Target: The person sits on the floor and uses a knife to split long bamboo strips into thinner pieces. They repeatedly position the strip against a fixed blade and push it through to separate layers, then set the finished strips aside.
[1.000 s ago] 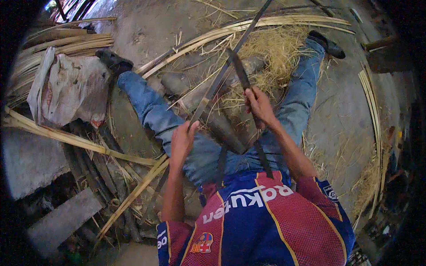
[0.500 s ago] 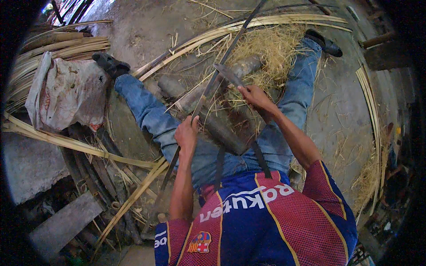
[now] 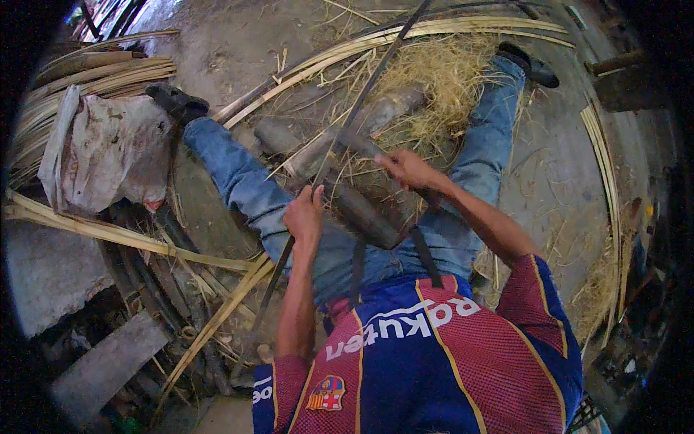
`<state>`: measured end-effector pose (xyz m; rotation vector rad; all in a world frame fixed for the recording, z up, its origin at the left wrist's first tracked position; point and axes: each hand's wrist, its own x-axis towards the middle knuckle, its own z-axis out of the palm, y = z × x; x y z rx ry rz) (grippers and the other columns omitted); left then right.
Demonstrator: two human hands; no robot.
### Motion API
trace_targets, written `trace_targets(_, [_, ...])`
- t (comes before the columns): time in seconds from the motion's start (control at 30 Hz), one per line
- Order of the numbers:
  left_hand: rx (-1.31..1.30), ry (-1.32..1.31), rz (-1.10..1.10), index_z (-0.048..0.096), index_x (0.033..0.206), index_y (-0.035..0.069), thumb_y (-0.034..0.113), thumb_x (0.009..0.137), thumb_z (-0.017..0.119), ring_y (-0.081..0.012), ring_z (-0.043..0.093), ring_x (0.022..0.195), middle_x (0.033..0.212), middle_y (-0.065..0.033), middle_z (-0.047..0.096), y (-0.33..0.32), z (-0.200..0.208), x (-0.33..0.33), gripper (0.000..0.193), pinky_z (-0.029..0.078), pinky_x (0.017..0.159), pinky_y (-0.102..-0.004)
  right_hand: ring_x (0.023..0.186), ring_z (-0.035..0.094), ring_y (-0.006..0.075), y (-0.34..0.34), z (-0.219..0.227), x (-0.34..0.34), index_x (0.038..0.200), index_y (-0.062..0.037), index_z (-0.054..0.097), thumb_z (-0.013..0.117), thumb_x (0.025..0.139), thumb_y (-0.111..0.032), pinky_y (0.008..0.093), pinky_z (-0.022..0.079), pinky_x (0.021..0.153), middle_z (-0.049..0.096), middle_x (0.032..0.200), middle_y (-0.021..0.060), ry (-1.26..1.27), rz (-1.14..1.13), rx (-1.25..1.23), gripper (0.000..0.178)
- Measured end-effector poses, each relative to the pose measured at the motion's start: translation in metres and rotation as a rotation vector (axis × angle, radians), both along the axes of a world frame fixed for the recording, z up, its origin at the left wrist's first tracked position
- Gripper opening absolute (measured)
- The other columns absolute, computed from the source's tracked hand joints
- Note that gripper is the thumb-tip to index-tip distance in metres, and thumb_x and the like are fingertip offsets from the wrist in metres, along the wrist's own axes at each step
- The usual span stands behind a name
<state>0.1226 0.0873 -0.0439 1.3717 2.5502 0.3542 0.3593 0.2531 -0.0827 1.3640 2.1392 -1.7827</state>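
My left hand (image 3: pixel 304 215) is closed around a long, dark, narrow strip (image 3: pixel 372 83), apparently split bamboo. It runs slantwise from beside my left forearm to the far edge of the view. In my right hand (image 3: pixel 413 172) is a broad-bladed knife (image 3: pixel 359 145), its blade smeared by motion. The blade reaches leftward to the strip, beyond my left hand; whether it touches cannot be made out. Beneath the hands, between my legs, lies a dark, thick wooden piece (image 3: pixel 361 212). Farther off, a greyish log (image 3: pixel 390 112) rests on the ground.
A heap of thin, straw-coloured shavings (image 3: pixel 452 79) lies by my right lower leg. Pale split strips (image 3: pixel 332 58) arc across the ground ahead, with more (image 3: pixel 603 159) at the right. At the left are a whitish sack (image 3: pixel 116 148), bundled strips (image 3: pixel 108 72) and a board (image 3: pixel 108 358).
My right hand has moved left and slightly nearer to me, bringing the knife lower toward the strip. My left hand stays in nearly the same place, still gripping the strip.
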Motion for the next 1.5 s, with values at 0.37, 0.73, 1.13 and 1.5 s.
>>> trace_targets(0.37, [0.032, -0.039, -0.043, 0.060, 0.082, 0.007, 0.046, 0.095, 0.055, -0.0447, 0.062, 0.073, 0.073, -0.0196, 0.064, -0.003, 0.001, -0.001, 0.041, 0.045, 0.059, -0.0528, 0.048, 0.050, 0.0099, -0.017, 0.027, -0.003, 0.077, -0.0059, 0.055, 0.050, 0.096, -0.059, 0.0287, 0.043, 0.044, 0.050, 0.058, 0.0006, 0.007, -0.072, -0.166, 0.056])
trace_targets(0.73, [0.051, -0.016, -0.040, 0.064, 0.084, 0.008, 0.047, 0.094, 0.057, -0.0439, 0.062, 0.073, 0.076, -0.0203, 0.066, -0.009, -0.010, -0.001, 0.041, 0.046, 0.060, -0.0521, 0.049, 0.055, 0.0173, -0.028, 0.016, -0.004, 0.077, -0.0014, 0.061, 0.049, 0.096, -0.058, 0.0368, 0.047, 0.047, 0.058, 0.062, 0.0076, 0.090, -0.263, -0.171, 0.061])
trace_targets(1.13, [0.082, -0.302, -0.077, 0.065, 0.097, 0.008, 0.040, 0.093, 0.062, -0.0390, 0.064, 0.077, 0.082, -0.0194, 0.066, -0.003, 0.003, -0.008, 0.032, 0.047, 0.066, -0.0466, 0.047, 0.049, 0.0109, -0.037, 0.017, -0.002, 0.086, -0.0041, 0.057, 0.053, 0.098, -0.052, 0.0334, 0.038, 0.043, 0.051, 0.061, 0.0010, 0.190, -0.267, -0.245, 0.049])
trace_targets(1.5, [-0.558, -0.845, 0.362, 0.062, 0.123, 0.001, 0.035, 0.086, 0.074, -0.0105, 0.056, 0.075, 0.092, -0.0012, 0.065, -0.219, 0.150, -0.127, 0.052, 0.045, 0.066, -0.0261, 0.079, 0.064, 0.0410, 0.064, 0.032, 0.044, 0.123, -0.0018, 0.050, 0.063, 0.092, -0.032, 0.0489, 0.052, 0.067, 0.065, 0.090, 0.0208, -0.181, -0.251, 0.953, 0.045])
